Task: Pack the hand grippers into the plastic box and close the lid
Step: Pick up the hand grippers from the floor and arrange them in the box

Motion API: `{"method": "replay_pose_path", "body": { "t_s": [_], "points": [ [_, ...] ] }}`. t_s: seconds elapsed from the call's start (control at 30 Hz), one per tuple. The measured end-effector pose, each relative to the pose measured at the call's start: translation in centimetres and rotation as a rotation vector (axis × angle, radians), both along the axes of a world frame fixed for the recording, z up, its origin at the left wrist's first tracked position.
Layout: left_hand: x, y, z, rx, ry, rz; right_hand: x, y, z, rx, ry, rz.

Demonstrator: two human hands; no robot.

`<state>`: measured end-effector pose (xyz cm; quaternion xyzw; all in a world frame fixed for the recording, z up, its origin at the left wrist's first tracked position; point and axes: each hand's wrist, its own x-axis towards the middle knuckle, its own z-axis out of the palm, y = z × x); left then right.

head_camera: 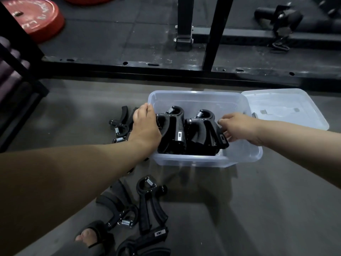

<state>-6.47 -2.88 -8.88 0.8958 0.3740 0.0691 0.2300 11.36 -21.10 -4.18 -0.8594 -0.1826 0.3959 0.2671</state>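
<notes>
A clear plastic box (245,156) stands on the grey floor with two upright rows of black hand grippers inside. My left hand (145,126) reaches over the box's left wall and grips the left row (172,126). My right hand (234,129) comes in from the right, its fingers curled on the outer side of the right row (201,130). The box's clear lid (287,108) lies flat on the floor just right of the box. More loose hand grippers lie left of the box (120,122) and in front of it (149,202).
A black rack base (166,67) with two uprights runs across the floor behind the box. A red weight plate (35,17) lies at the far left. My sandalled foot (92,235) is at the bottom among the loose grippers. Dark gym gear sits far right.
</notes>
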Motion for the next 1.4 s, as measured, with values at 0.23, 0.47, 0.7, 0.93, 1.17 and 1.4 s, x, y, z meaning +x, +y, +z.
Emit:
{"method": "replay_pose_path", "body": {
  "t_s": [0.23, 0.47, 0.7, 0.93, 1.17, 1.4],
  "points": [
    [0.0, 0.1, -0.1, 0.006, 0.007, 0.000, -0.5, -0.1, -0.1, -0.165, -0.157, 0.259],
    [0.0, 0.1, -0.1, -0.001, 0.010, -0.002, -1.2, 0.8, 0.0, -0.165, -0.312, 0.298],
    [0.0, 0.0, 0.0, 0.003, 0.002, -0.006, -1.3, 0.8, -0.2, -0.149, -0.348, 0.353],
    [0.0, 0.0, 0.0, 0.000, 0.006, -0.006, -1.6, 0.8, -0.3, -0.143, -0.341, 0.362],
    [0.1, 0.1, -0.1, -0.002, 0.003, -0.006, -2.0, 1.1, -0.3, -0.208, -0.383, 0.402],
    [0.1, 0.1, -0.1, -0.021, -0.023, 0.011, -1.6, 0.6, -0.8, -0.263, -0.369, 0.423]
  ]
}}
